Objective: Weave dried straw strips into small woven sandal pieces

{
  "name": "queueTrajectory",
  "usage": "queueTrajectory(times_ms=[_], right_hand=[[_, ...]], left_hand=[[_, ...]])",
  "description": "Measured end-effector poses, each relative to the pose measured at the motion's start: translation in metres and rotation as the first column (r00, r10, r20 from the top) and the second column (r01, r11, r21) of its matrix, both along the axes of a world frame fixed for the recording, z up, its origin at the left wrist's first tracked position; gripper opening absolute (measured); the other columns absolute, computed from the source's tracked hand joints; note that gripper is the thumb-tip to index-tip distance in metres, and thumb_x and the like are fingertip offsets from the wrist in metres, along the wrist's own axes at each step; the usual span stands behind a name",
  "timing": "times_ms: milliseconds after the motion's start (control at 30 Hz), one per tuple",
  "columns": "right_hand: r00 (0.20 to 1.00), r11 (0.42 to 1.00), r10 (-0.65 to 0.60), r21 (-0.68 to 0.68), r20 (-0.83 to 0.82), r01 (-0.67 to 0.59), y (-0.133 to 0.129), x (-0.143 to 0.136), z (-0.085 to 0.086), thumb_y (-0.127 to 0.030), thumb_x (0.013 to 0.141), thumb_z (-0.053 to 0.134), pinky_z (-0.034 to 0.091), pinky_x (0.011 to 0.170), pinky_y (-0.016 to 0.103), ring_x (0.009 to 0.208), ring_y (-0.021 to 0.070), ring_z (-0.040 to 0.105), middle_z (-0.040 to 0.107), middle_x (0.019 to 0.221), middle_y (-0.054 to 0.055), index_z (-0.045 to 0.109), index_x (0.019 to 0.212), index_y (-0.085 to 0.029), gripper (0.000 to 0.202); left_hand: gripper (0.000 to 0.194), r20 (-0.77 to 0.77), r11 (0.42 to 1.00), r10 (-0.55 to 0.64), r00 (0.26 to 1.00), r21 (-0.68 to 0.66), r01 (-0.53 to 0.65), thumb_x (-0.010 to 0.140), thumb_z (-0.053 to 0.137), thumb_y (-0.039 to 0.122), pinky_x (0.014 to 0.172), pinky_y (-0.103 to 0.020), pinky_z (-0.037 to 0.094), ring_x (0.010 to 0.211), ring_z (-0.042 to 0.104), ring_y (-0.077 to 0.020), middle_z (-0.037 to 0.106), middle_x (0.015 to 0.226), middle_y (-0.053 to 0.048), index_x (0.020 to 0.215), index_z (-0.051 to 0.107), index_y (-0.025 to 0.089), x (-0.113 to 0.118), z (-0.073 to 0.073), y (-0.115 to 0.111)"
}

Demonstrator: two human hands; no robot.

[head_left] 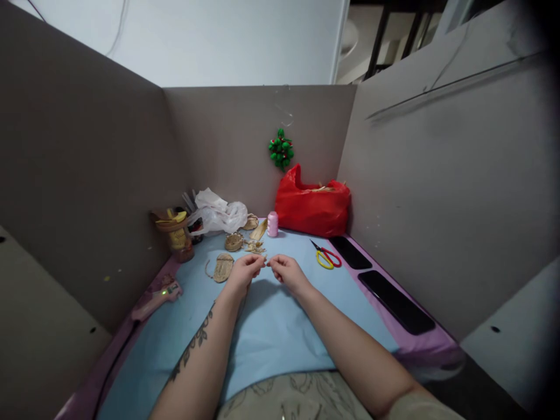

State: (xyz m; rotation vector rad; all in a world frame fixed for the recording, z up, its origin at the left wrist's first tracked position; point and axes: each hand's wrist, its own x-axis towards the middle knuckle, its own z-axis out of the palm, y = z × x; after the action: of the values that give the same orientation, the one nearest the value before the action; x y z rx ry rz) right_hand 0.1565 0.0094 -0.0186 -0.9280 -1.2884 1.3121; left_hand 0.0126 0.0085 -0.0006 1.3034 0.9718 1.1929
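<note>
My left hand and my right hand face each other above the blue cloth, fingertips a small gap apart. Both are closed in a pinch. Whatever lies between the fingers is too small to make out. Just left of my left hand is a flat woven straw pouch with a thin braided cord. Behind the hands lie a small round woven basket, a heap of straw scraps, a dried husk strip and a pink thread spool standing upright.
Scissors with red and yellow handles lie to the right, near two black phones. A red bag stands at the back right. At left are a pink glue gun, a jar and a white plastic bag. Grey panels surround the table.
</note>
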Motion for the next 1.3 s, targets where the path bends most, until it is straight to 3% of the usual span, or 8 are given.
queueTrajectory(times_ms=[233, 367, 500, 600, 700, 800, 967, 1300], right_hand=[[0.989, 0.993, -0.032, -0.115, -0.144, 0.016, 0.006, 0.005, -0.001, -0.029, 0.062, 0.057, 0.014, 0.035, 0.018, 0.034, 0.0040, 0.027, 0.038, 0.038, -0.008, 0.050, 0.059, -0.017, 0.015], [0.975, 0.987, -0.040, -0.158, -0.219, 0.005, 0.009, 0.010, 0.003, -0.026, 0.063, 0.054, 0.017, 0.036, 0.018, 0.036, 0.0048, 0.032, 0.047, 0.045, -0.005, 0.049, 0.058, -0.017, 0.011], [0.992, 0.998, -0.065, -0.007, -0.109, 0.064, 0.005, 0.013, 0.008, -0.028, 0.070, 0.052, 0.019, 0.037, 0.019, 0.036, 0.0058, 0.031, 0.042, 0.043, -0.006, 0.051, 0.060, -0.017, 0.014], [0.988, 0.958, -0.145, 0.255, 0.053, 0.127, -0.003, 0.013, 0.012, -0.029, 0.074, 0.053, 0.031, 0.047, 0.020, 0.048, 0.0078, 0.041, 0.048, 0.052, -0.004, 0.055, 0.065, -0.017, 0.016], [0.981, 0.914, -0.139, 0.399, 0.136, 0.074, -0.012, 0.009, 0.012, -0.029, 0.078, 0.053, 0.039, 0.060, 0.023, 0.062, 0.0110, 0.050, 0.056, 0.065, -0.001, 0.058, 0.069, -0.017, 0.016], [0.988, 0.938, -0.018, 0.346, 0.153, -0.037, -0.015, 0.003, 0.007, -0.032, 0.080, 0.052, 0.041, 0.060, 0.024, 0.063, 0.0121, 0.053, 0.059, 0.065, 0.000, 0.058, 0.071, -0.017, 0.018], [0.989, 0.961, 0.112, 0.245, 0.093, -0.132, -0.009, -0.007, -0.006, -0.034, 0.079, 0.053, 0.044, 0.060, 0.024, 0.066, 0.0130, 0.057, 0.063, 0.070, 0.002, 0.057, 0.073, -0.017, 0.018], [0.999, 0.976, 0.033, 0.215, 0.005, -0.033, 0.000, 0.002, -0.002, -0.041, 0.077, 0.056, 0.043, 0.058, 0.025, 0.056, 0.0112, 0.054, 0.056, 0.059, -0.002, 0.050, 0.066, -0.018, 0.026]], left_hand=[[0.029, 0.013, 1.000, -0.026, 1.000, -0.017, 0.026, 0.064, 0.066, 0.040, 0.045, -0.020, 0.021, 0.044, 0.034, -0.0046, 0.049, 0.053, 0.003, 0.068, 0.059, 0.012, -0.002, -0.001, 0.001], [0.025, -0.207, 0.990, -0.092, 0.974, 0.086, 0.112, 0.068, 0.062, 0.038, 0.049, -0.021, 0.027, 0.050, 0.039, -0.0071, 0.051, 0.055, 0.002, 0.067, 0.061, 0.012, 0.000, 0.002, -0.005], [0.022, -0.462, 0.954, -0.137, 0.877, 0.176, 0.241, 0.071, 0.056, 0.033, 0.055, -0.022, 0.032, 0.056, 0.044, -0.0098, 0.055, 0.059, 0.000, 0.067, 0.063, 0.012, 0.008, 0.002, -0.013], [0.021, -0.531, 0.964, -0.056, 0.846, 0.192, 0.184, 0.071, 0.055, 0.032, 0.055, -0.022, 0.032, 0.056, 0.045, -0.0104, 0.056, 0.059, 0.000, 0.067, 0.063, 0.012, 0.011, -0.004, -0.011], [0.021, -0.479, 0.983, 0.062, 0.876, 0.181, 0.029, 0.068, 0.057, 0.033, 0.052, -0.022, 0.029, 0.052, 0.041, -0.0095, 0.051, 0.053, 0.002, 0.060, 0.059, 0.012, 0.008, -0.009, -0.003], [0.021, -0.335, 0.995, 0.075, 0.939, 0.084, -0.049, 0.065, 0.059, 0.032, 0.049, -0.021, 0.027, 0.049, 0.039, -0.0083, 0.050, 0.051, 0.002, 0.060, 0.059, 0.012, 0.001, -0.011, 0.004], [0.022, -0.092, 0.994, 0.023, 0.996, -0.106, -0.032, 0.063, 0.063, 0.034, 0.044, -0.020, 0.022, 0.044, 0.037, -0.0062, 0.048, 0.049, 0.003, 0.066, 0.058, 0.013, -0.010, -0.008, 0.007], [0.023, 0.025, 0.982, -0.046, 0.999, -0.182, 0.049, 0.058, 0.066, 0.031, 0.043, -0.019, 0.020, 0.043, 0.035, -0.0042, 0.052, 0.055, 0.002, 0.064, 0.054, 0.013, -0.008, 0.000, 0.001]])
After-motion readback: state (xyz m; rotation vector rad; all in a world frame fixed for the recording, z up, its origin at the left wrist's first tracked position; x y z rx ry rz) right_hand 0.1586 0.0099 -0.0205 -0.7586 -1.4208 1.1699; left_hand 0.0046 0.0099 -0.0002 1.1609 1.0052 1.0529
